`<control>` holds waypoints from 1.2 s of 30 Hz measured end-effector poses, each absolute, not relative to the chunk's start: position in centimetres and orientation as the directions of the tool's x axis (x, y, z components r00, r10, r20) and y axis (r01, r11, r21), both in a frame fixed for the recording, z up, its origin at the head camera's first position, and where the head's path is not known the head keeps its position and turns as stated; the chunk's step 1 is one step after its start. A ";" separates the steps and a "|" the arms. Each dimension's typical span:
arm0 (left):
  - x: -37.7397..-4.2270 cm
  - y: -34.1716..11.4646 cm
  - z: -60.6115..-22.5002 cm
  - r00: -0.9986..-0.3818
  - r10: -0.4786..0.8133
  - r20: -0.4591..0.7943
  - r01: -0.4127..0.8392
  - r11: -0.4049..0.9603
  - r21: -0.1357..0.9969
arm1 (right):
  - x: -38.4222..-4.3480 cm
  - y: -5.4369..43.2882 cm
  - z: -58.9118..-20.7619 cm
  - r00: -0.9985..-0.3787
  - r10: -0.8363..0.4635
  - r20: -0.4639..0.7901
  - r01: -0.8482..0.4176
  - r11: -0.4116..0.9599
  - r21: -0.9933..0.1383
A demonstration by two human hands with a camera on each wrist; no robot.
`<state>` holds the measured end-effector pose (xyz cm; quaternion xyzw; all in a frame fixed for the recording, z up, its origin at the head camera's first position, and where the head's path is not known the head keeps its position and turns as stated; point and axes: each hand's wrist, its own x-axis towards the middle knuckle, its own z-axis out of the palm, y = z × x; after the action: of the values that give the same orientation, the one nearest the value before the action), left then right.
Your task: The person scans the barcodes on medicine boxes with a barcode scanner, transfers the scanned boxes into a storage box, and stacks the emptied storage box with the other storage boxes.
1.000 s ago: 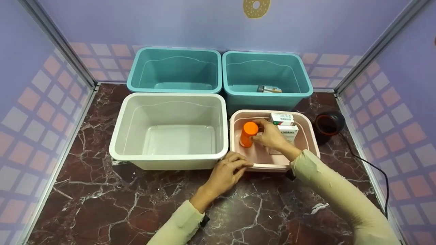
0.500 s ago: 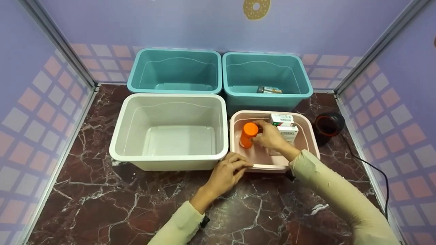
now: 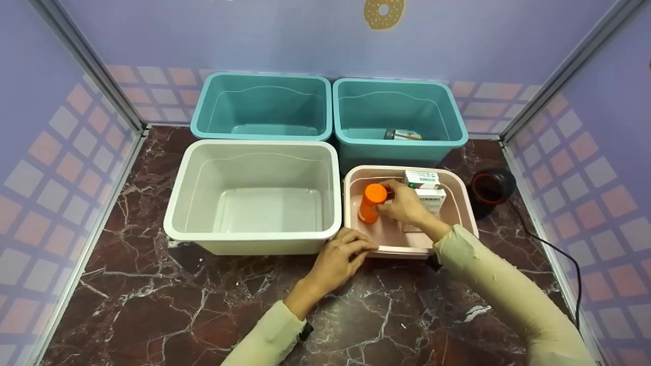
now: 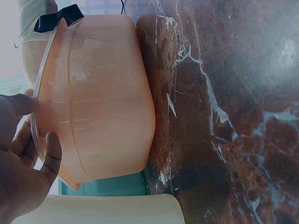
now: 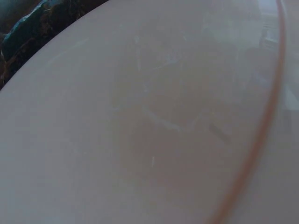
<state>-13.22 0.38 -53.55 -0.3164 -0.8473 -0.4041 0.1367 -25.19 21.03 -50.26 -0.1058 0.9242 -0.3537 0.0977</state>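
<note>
Inside the pink bin an orange pill bottle with an orange cap stands slightly tilted. My right hand reaches over the bin's front and pinches the bottle's right side between thumb and fingers. White medicine boxes stand right beside that hand, partly hidden by it. With my left hand I hold the pink bin's front rim near its left corner. In the left wrist view, the fingers go over the rim and the thumb lies along the outside. Only the bin's pale wall fills the right wrist view, blurred.
A white bin stands left of the pink one. Behind are two teal bins, the left one and the right one, which contains a small jar. A dark round device with a cable sits at the right.
Almost nothing differs. Both hands keep their places at the pink bin, and the pill bottle stays in the right hand's fingers.
</note>
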 end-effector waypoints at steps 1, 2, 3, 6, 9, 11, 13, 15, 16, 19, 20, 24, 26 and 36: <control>-13.2 0.4 -53.6 -0.760 0.426 0.490 0.649 0.474 0.595 | -25.1 21.1 -50.2 -0.959 -0.262 -0.110 -0.121 0.726 -0.677; -13.2 0.4 -53.6 -0.760 0.426 0.491 0.650 0.475 0.594 | -25.1 21.1 -50.1 -0.959 -0.258 -0.114 -0.115 0.725 -0.679; -13.3 0.4 -53.6 -0.760 0.426 0.491 0.650 0.477 0.592 | -25.1 21.1 -50.1 -0.960 -0.255 -0.117 -0.109 0.724 -0.681; -13.3 0.3 -53.6 -0.764 0.425 0.485 0.645 0.484 0.592 | -25.0 21.1 -49.8 -0.962 -0.243 -0.123 -0.095 0.723 -0.684; -13.2 0.4 -53.6 -0.769 0.427 0.475 0.638 0.488 0.595 | -24.9 21.2 -49.5 -0.967 -0.227 -0.117 -0.084 0.717 -0.692; -13.2 0.4 -53.6 -0.772 0.428 0.469 0.635 0.491 0.597 | -24.9 21.3 -49.4 -0.970 -0.220 -0.105 -0.087 0.714 -0.694; -13.2 0.4 -53.6 -0.775 0.430 0.464 0.632 0.491 0.600 | -24.8 21.4 -49.2 -0.973 -0.213 -0.083 -0.097 0.713 -0.695; -13.2 0.4 -53.6 -0.778 0.429 0.459 0.628 0.491 0.604 | -24.7 21.6 -49.0 -0.976 -0.212 -0.057 -0.114 0.711 -0.694; -13.2 0.4 -53.6 -0.778 0.428 0.460 0.628 0.492 0.603 | -24.6 21.7 -48.9 -0.977 -0.210 -0.044 -0.122 0.713 -0.691; -13.2 0.4 -53.5 -0.777 0.427 0.462 0.629 0.494 0.601 | -24.5 22.0 -48.6 -0.980 -0.197 -0.016 -0.131 0.709 -0.693; -13.2 0.4 -53.5 -0.776 0.428 0.464 0.630 0.492 0.601 | -24.4 22.1 -48.4 -0.981 -0.192 -0.014 -0.128 0.706 -0.697; -13.1 0.4 -53.5 -0.779 0.429 0.458 0.627 0.489 0.607 | -24.2 22.5 -47.8 -0.987 -0.159 -0.012 -0.102 0.690 -0.716; -13.1 0.4 -53.4 -0.785 0.428 0.447 0.618 0.490 0.615 | -24.0 22.7 -47.5 -0.990 -0.142 -0.010 -0.091 0.689 -0.719; -13.1 0.5 -53.4 -0.799 0.426 0.424 0.599 0.502 0.624 | -23.5 24.0 -46.4 -0.993 -0.120 0.022 -0.100 0.700 -0.708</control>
<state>-13.07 0.45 -53.40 -0.2981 -0.8598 -0.4004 0.1077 -23.55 23.96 -46.36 -0.0599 0.9217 -0.3830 0.0129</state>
